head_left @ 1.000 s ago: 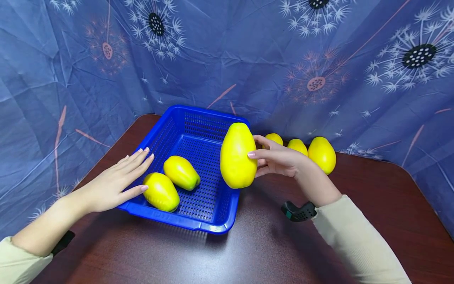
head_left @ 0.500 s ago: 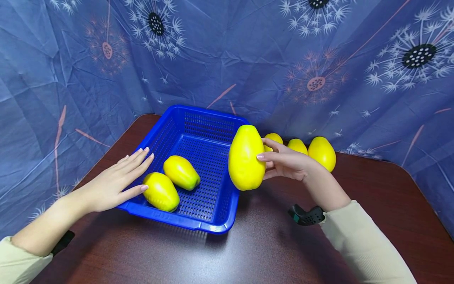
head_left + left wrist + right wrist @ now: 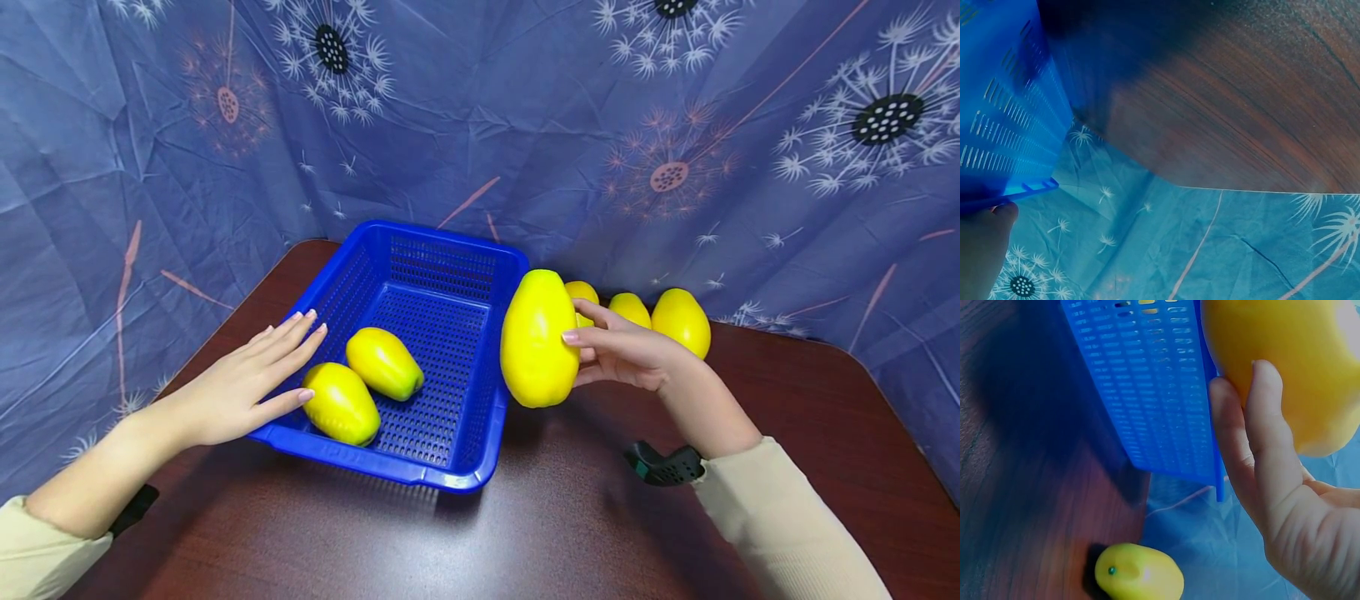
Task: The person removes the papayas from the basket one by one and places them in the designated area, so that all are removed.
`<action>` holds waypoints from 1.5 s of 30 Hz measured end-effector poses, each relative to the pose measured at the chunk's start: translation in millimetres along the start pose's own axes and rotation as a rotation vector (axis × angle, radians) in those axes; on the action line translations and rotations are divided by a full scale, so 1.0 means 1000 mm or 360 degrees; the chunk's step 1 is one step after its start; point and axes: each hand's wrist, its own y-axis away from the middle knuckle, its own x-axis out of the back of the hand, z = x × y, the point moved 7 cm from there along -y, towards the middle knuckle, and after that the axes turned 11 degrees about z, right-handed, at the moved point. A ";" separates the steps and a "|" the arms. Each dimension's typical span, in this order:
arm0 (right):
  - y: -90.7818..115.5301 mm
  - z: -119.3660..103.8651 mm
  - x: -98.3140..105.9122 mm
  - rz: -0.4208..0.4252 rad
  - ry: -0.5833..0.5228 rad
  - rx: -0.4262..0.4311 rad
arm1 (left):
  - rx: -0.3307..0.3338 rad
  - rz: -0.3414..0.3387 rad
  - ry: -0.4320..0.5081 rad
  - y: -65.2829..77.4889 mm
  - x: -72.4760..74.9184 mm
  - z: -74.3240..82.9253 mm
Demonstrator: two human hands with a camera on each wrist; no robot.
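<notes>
In the head view my right hand (image 3: 626, 346) grips a large yellow papaya (image 3: 539, 342) by its right side, thumb toward me. The fruit is held up beside the right rim of a blue plastic basket (image 3: 457, 482). In the right wrist view, fingers (image 3: 1266, 425) lie along the held papaya (image 3: 1297, 375). My left hand (image 3: 243, 383) lies flat with straight fingers over the basket's left rim. Inside the basket, near that hand, are two yellow papayas with green ends, a nearer papaya (image 3: 341, 406) and a farther papaya (image 3: 385, 363).
Behind my right hand, a partly hidden yellow fruit (image 3: 581, 293), a middle yellow fruit (image 3: 630, 309) and a bigger yellow fruit (image 3: 681, 323) line the back of the dark wooden table (image 3: 810, 433). A blue dandelion-print cloth (image 3: 480, 108) hangs close behind the table.
My right hand has carried the papaya to the right and slightly toward me, from over the basket's right rim to just outside it. The left hand has stayed in place.
</notes>
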 end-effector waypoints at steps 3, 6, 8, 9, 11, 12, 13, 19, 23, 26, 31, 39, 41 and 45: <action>0.002 0.002 0.002 0.0000 -0.0008 -0.0007 | -0.0003 -0.0011 -0.0003 0.000 -0.001 0.000; 0.003 0.006 0.005 0.0024 -0.0002 -0.0023 | -0.0002 -0.0020 -0.0006 0.000 -0.001 0.000; 0.004 0.009 0.008 0.0041 0.0006 -0.0029 | -0.0005 -0.0022 -0.0008 0.000 -0.001 0.000; 0.005 0.011 0.009 0.0044 0.0009 -0.0030 | -0.0006 -0.0020 -0.0008 0.000 -0.001 0.000; 0.006 0.014 0.012 0.0048 0.0007 -0.0034 | -0.0006 -0.0017 -0.0007 -0.001 -0.001 0.000; 0.006 0.016 0.013 0.0044 0.0004 -0.0032 | -0.0006 -0.0015 -0.0009 -0.001 -0.001 0.000; 0.007 0.017 0.014 0.0037 -0.0003 -0.0033 | -0.0007 -0.0014 -0.0008 -0.001 0.000 0.000; 0.010 0.028 0.022 0.0019 -0.0063 -0.0057 | -0.0007 -0.0017 -0.0006 -0.001 0.000 0.001; 0.011 0.034 0.026 0.0020 -0.0070 -0.0074 | -0.0005 -0.0020 -0.0008 -0.001 0.000 0.000; 0.012 0.037 0.028 0.0010 -0.0068 -0.0076 | -0.0004 -0.0020 -0.0010 -0.001 0.000 0.000; 0.014 0.043 0.031 -0.0007 -0.0083 -0.0080 | -0.0001 -0.0020 -0.0004 0.000 0.000 0.000; 0.015 0.059 0.040 0.0002 -0.0088 -0.0090 | -0.0006 -0.0017 -0.0008 0.000 0.000 0.000; 0.015 0.062 0.041 -0.0002 -0.0091 -0.0088 | -0.0007 -0.0017 -0.0009 0.000 0.000 0.000; 0.015 0.069 0.044 0.0001 -0.0089 -0.0096 | -0.0010 -0.0010 -0.0009 -0.001 0.000 0.001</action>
